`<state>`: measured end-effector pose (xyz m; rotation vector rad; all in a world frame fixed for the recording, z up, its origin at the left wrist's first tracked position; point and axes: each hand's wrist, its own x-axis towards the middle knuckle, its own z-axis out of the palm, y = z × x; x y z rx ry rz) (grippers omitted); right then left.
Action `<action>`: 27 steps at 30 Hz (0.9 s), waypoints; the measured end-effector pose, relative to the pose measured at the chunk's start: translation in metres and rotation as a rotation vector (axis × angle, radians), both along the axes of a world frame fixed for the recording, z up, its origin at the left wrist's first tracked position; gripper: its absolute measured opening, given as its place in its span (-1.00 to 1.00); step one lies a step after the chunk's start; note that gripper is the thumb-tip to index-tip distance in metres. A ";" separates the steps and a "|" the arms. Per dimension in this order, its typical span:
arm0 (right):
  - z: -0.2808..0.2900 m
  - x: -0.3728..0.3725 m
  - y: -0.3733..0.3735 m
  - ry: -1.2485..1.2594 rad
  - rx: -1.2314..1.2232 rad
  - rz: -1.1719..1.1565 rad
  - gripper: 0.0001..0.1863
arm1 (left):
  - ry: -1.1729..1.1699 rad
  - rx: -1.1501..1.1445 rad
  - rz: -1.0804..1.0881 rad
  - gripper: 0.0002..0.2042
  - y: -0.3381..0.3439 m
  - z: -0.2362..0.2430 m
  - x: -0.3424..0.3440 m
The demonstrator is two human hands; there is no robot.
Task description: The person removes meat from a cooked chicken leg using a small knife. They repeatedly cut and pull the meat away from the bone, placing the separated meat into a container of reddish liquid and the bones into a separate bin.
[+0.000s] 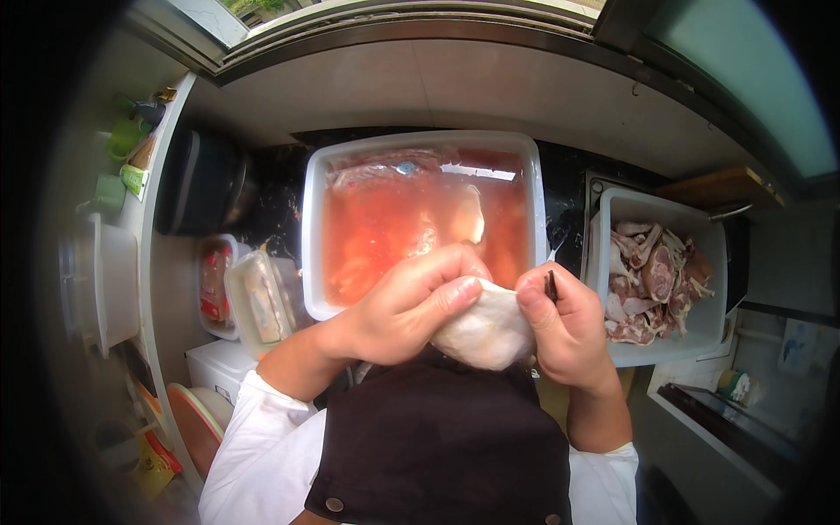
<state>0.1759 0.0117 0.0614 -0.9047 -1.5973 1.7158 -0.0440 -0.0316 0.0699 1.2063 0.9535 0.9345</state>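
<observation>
My left hand (416, 306) is closed on a pale, skin-covered piece of raw poultry (486, 332), its thumb and fingers pinching the upper edge. At the other side of the piece, my right hand (564, 324) is closed too, with its thumb against the poultry's edge. A small dark tool (550, 286) pokes up between the right thumb and fingers; most of it is hidden, so its kind does not show. Just beyond both hands stands a white tub (312, 210) of reddish water. Another pale piece of meat (471, 214) shows at the water's surface, and a clear plastic bag (385, 166) lies along the far side.
To the right, a grey-white tub (619, 206) holds several raw poultry legs (661, 271). A wooden board (722, 188) lies behind it. Plastic containers (262, 302) of packed food stand at the left, near a black appliance (201, 179). A window ledge (411, 31) runs across the back.
</observation>
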 end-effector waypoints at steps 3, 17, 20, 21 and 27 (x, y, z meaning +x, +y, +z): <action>0.001 -0.003 0.001 -0.090 0.122 -0.027 -0.91 | -0.016 0.030 -0.011 -0.83 0.002 0.001 0.002; 0.006 -0.012 0.003 -0.032 0.472 -0.056 -0.87 | 0.043 0.103 0.063 -0.87 0.004 -0.001 0.003; 0.004 -0.009 0.003 -0.012 0.346 -0.060 -0.93 | 0.035 0.074 0.092 -0.87 0.003 0.001 0.002; 0.003 -0.009 0.003 0.001 0.282 -0.061 -0.94 | 0.032 0.079 0.099 -0.87 0.002 0.001 0.002; -0.001 -0.010 0.001 0.048 0.141 -0.070 -0.88 | 0.074 0.251 0.239 -0.84 0.003 -0.005 0.004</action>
